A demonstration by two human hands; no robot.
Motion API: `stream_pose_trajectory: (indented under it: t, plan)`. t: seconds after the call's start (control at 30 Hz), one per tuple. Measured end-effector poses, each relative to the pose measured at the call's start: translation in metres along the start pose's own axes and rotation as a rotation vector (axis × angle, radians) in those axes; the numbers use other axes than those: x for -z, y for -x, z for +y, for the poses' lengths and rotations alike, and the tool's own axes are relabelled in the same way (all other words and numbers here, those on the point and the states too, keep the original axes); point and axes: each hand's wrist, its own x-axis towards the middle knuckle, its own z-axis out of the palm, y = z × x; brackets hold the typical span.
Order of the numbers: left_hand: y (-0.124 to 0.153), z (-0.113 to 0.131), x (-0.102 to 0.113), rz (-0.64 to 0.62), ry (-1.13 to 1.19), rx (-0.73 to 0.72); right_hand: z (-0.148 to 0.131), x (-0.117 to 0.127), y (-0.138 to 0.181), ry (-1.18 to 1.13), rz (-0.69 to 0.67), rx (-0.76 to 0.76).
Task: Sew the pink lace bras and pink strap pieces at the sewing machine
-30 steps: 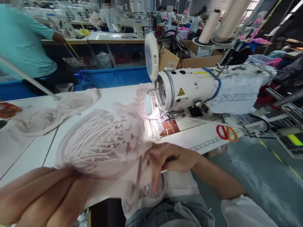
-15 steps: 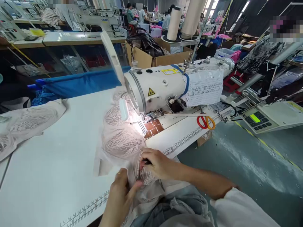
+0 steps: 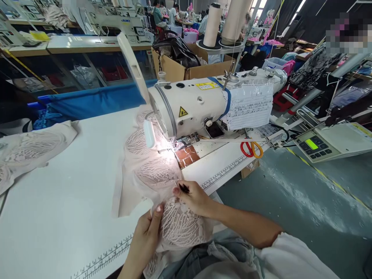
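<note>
A pale pink strip of lace bra cups (image 3: 158,172) runs from under the sewing machine (image 3: 188,104) down to my lap. My left hand (image 3: 147,232) pinches the cloth's left edge, thumb on top, beside a patterned lace cup (image 3: 184,224). Close by on the right, my right hand (image 3: 193,197) grips the same cloth at the seam between two cups. A small black pointed tool (image 3: 184,188) sticks out of its curled fingers; its kind is unclear. The machine's lamp lights the needle area, where the presser foot is lost in glare.
More lace pieces (image 3: 35,143) lie on the white table (image 3: 72,193) at left. Scissors (image 3: 252,149) with red and orange handles rest near the table's right edge. A control panel (image 3: 316,145) juts out at right. Behind the machine stand a cardboard box (image 3: 200,73) and thread cones (image 3: 213,27).
The cloth between my hands has been spread, so a full lace cup now shows. My right hand has turned and shifted slightly right; the left has moved slightly left.
</note>
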Motion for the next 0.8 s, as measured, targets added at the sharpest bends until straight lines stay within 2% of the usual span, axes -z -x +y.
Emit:
stream_pose_trajectory:
  t: [0.1, 0.17, 0.37, 0.43, 0.5, 0.6, 0.63, 0.73, 0.8]
  plan:
    - [-0.008, 0.002, 0.003, -0.109, -0.050, -0.070, 0.000, 0.001, -0.002, 0.017, -0.035, -0.031]
    - [-0.012, 0.004, 0.003, -0.125, -0.094, -0.085, -0.001, 0.003, -0.003, 0.091, -0.083, -0.020]
    - [-0.017, 0.010, 0.003, -0.156, -0.233, -0.110, -0.009, 0.016, -0.015, 0.257, -0.403, 0.024]
    - [-0.016, 0.011, 0.000, -0.124, -0.243, -0.098, -0.009, 0.017, -0.019, 0.281, -0.490, 0.003]
    - [-0.012, 0.012, -0.007, -0.037, -0.238, -0.077, -0.007, 0.012, -0.021, 0.327, -0.391, 0.012]
    - [0.003, 0.012, -0.019, 0.124, -0.148, -0.019, -0.001, 0.000, -0.021, 0.395, -0.063, 0.138]
    - [0.009, 0.012, -0.023, 0.147, -0.099, 0.020, 0.001, -0.003, -0.020, 0.385, -0.007, 0.184]
    - [0.016, 0.014, -0.024, 0.134, 0.170, 0.211, 0.003, -0.003, -0.018, 0.220, 0.021, 0.226]
    - [0.011, 0.017, -0.018, 0.134, 0.425, 0.341, 0.000, 0.004, -0.016, 0.069, -0.047, 0.181]
